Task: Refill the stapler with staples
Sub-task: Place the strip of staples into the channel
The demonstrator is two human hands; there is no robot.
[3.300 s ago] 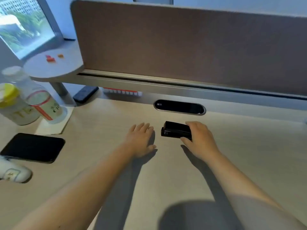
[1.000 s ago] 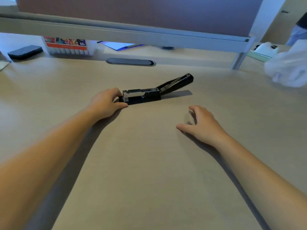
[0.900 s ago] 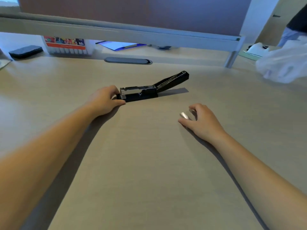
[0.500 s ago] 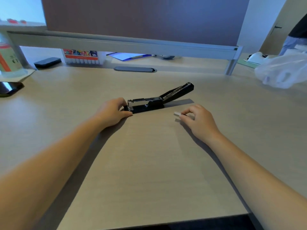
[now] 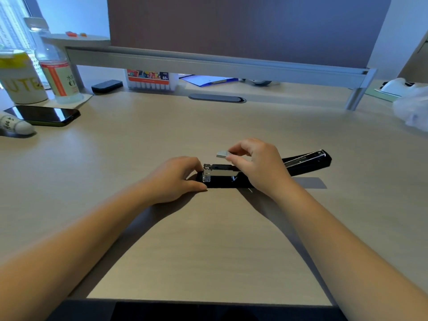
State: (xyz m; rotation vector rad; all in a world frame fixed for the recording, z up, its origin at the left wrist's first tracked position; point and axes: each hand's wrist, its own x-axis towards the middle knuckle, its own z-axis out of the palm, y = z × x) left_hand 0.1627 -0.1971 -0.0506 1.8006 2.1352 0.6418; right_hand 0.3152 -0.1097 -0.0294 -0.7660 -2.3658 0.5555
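Note:
A black stapler (image 5: 220, 176) lies on the wooden desk with its lid (image 5: 305, 161) swung back to the right and its metal staple channel exposed. My left hand (image 5: 176, 178) grips the stapler's front end and holds it against the desk. My right hand (image 5: 257, 165) pinches a small silver strip of staples (image 5: 222, 154) between thumb and fingers, just above the open channel. One loose staple (image 5: 250, 189) lies on the desk beside the stapler's base.
At the far left stand a clear bottle (image 5: 56, 72) and a yellow-lidded cup (image 5: 19, 77), with a black phone (image 5: 44, 115) and a white tube (image 5: 14, 126) in front of them. A marker box (image 5: 150, 81) and a cable slot (image 5: 217, 98) sit at the back, and a plastic bag (image 5: 412, 107) lies at right.
My right hand picked the staple strip off the desk and carried it left and up, over the open stapler. My left hand kept hold of the stapler's front.

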